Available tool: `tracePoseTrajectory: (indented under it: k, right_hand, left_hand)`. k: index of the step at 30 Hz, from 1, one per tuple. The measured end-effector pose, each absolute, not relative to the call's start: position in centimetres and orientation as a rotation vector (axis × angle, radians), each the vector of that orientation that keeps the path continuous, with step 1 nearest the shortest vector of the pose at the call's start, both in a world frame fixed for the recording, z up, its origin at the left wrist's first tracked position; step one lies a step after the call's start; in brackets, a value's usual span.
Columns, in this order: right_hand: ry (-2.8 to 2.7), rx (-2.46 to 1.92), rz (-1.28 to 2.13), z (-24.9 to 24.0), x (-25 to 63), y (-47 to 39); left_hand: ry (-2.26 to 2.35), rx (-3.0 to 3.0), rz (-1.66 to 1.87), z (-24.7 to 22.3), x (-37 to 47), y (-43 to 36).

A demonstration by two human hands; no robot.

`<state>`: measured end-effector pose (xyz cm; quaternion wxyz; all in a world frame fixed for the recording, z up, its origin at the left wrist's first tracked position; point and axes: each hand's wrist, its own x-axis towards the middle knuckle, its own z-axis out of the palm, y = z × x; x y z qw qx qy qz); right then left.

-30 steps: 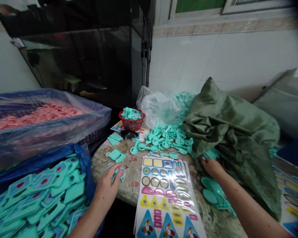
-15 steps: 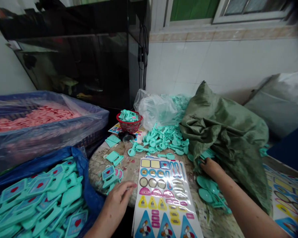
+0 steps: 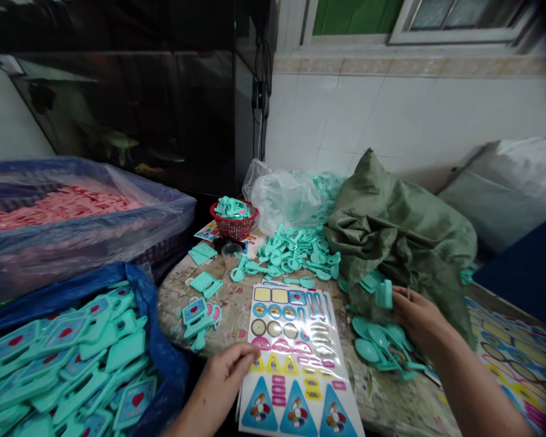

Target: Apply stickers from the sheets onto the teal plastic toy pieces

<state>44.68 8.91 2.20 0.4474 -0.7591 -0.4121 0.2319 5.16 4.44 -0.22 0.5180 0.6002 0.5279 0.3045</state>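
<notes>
My right hand (image 3: pixel 421 312) grips a small stack of teal plastic pieces (image 3: pixel 384 294) by its right side, in front of the mouth of a green woven sack (image 3: pixel 400 212). More teal pieces (image 3: pixel 371 280) show at the sack's opening. Below the hand lies a pile of teal toy spoons (image 3: pixel 377 343). My left hand (image 3: pixel 225 379) is closed, thumb and fingers pressed together over the left edge of a sticker sheet (image 3: pixel 295 358); whatever it holds is hidden. Left of the sheet rest teal toy pieces, one with a heart sticker (image 3: pixel 195 309), and a plain teal piece (image 3: pixel 204 283).
Behind the sheet spreads a heap of teal pieces (image 3: pixel 295 249) beside a clear plastic bag (image 3: pixel 282 200). A red basket (image 3: pixel 234 227) holds teal parts. At left stand a blue bag (image 3: pixel 164 364) of stickered teal pieces and a plastic-lined crate (image 3: pixel 164 212) of pink pieces. Further sticker sheets (image 3: pixel 509 358) lie at right.
My right hand has come out from the sack's mouth with the teal pieces now visible in it. My left hand has moved slightly right and down onto the sheet's edge, fingers closing.
</notes>
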Motion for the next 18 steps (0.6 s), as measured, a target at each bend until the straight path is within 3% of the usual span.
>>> tracePoseTrajectory:
  k: [6,11,15,18]
  right_hand:
    - [-0.827,-1.265,1.258,6.0,31.9,4.1]
    - [-0.813,-1.080,1.605,5.3,22.9,1.7]
    - [-0.870,-1.158,1.609,2.7,22.8,1.8]
    - [-1.016,-1.459,1.373,0.9,25.6,3.5]
  left_hand:
    - [0.802,0.883,0.706,0.0,9.6,2.7]
    - [0.447,0.604,0.810,0.3,11.4,2.0]
    - [0.487,0.456,1.030,0.7,10.6,2.7]
    - [0.640,0.424,1.153,0.6,9.4,3.9]
